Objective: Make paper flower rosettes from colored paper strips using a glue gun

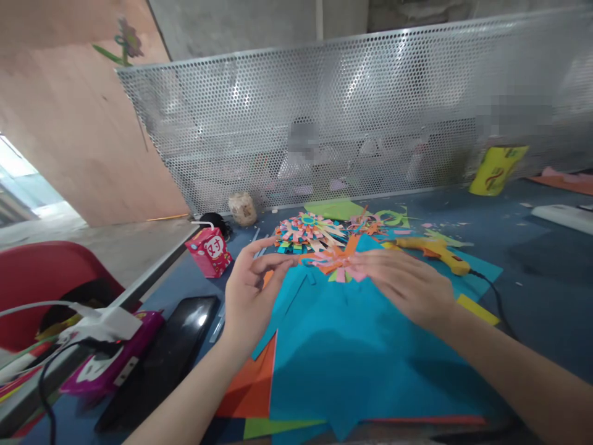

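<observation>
Between my two hands is a fringed paper flower (330,259) of orange, pink and blue strips, held just above the blue paper sheets (352,346). My left hand (257,281) pinches the end of an orange strip at its left side with thumb and fingers. On the other side, my right hand (405,281) closes around the flower's right edge; its fingertips are partly hidden and slightly blurred. Behind the flower lies a bigger fringed paper flower (308,228) in pink, orange and blue. A yellow hot glue gun (433,252) rests on blue paper beyond my right hand.
A pink drink carton (210,250), a black phone (162,358) and a purple power strip (113,358) occupy the left side. Paper scraps (370,222) lie behind the work. A perforated metal screen (296,123) borders the back, and a yellow canister (498,170) stands at right.
</observation>
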Demonstrator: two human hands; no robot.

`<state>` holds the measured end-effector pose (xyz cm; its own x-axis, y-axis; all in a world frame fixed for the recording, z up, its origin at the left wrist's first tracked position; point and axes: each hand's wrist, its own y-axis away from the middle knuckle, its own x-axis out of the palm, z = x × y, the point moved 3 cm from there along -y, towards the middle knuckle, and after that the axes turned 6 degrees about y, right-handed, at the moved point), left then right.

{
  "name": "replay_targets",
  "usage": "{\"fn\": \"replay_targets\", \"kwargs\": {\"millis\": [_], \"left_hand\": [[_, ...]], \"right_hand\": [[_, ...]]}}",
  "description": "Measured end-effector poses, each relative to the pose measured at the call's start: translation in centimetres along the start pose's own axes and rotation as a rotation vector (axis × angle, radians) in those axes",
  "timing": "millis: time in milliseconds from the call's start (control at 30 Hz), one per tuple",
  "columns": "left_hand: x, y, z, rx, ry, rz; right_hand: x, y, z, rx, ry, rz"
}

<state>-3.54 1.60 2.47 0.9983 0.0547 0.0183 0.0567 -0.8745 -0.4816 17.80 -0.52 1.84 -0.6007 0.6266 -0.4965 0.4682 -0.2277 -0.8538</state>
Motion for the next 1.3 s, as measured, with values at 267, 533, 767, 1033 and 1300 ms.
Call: {"fn": "replay_targets", "kwargs": {"millis": [267, 533, 767, 1033, 1300], "left_hand": [[0.0, -0.8, 2.0, -0.124, 0.156, 0.026], [0.5, -0.9, 3.2, -0.264, 0.382, -0.001], [1.0, -0.8, 3.1, -0.338, 0.562, 0.086], [0.7, -0.7, 2.9, -0.3, 0.492, 0.05], [0.2, -1.1, 3.9, -0.277, 0.432, 0.001]], "right_hand": [[2.5, 1.2, -4.4, 1.103, -0.849, -0.079], [5.0, 2.9, -4.5, 1.409, -1.156, 0.239], [5.1, 2.9, -3.5, 1.401, -1.205, 0.371], [5.2, 2.8, -3.4, 1.41, -1.24, 0.402], [5.2, 2.9, -3.7, 1.373, -1.272, 0.327]]}}
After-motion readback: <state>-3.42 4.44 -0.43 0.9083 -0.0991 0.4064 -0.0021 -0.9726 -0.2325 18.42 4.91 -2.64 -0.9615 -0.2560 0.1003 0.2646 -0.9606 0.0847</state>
